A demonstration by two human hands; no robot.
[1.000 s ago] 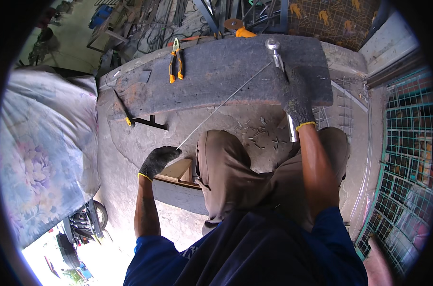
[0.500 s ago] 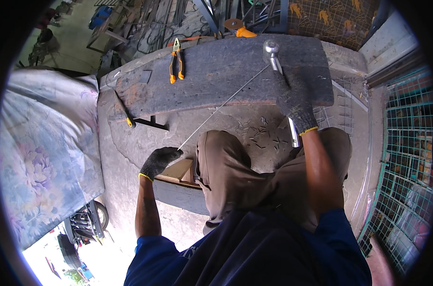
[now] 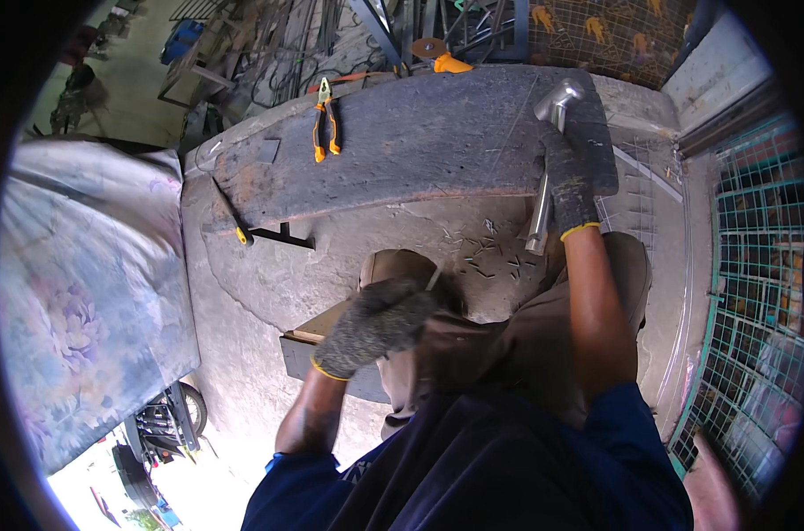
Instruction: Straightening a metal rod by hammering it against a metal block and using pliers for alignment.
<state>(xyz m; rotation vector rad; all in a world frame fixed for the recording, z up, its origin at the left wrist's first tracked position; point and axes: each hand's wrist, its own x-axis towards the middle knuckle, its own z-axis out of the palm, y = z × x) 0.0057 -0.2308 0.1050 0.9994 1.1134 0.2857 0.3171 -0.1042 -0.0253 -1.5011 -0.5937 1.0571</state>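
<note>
My right hand (image 3: 568, 177), in a dark knitted glove, is wrapped round the handle of a shiny metal hammer (image 3: 558, 99). The hammer's head is over the right end of a long dark wooden board (image 3: 402, 133), its handle slanting down toward my knees. In front of my left knee, my gloved left hand (image 3: 380, 326) is closed on a thin metal rod (image 3: 433, 280). A short end of the rod shows above the fingers; a faint blurred line over the board may be the rest of it. Short cut metal pieces (image 3: 490, 255) lie scattered on the floor between my knees and the board.
Orange-and-black pliers (image 3: 326, 124) and a small square metal plate (image 3: 269, 150) lie on the board. A yellow-handled pointed tool (image 3: 234, 215) leans at its left end. An orange grinder (image 3: 446, 60) sits beyond it. A flowered cloth (image 3: 92, 292) hangs left; green wire mesh (image 3: 742, 292) stands right.
My left hand has moved right and closer to my body, in front of my knee, with the rod swinging upward. The hammer has shifted right, and its head has turned.
</note>
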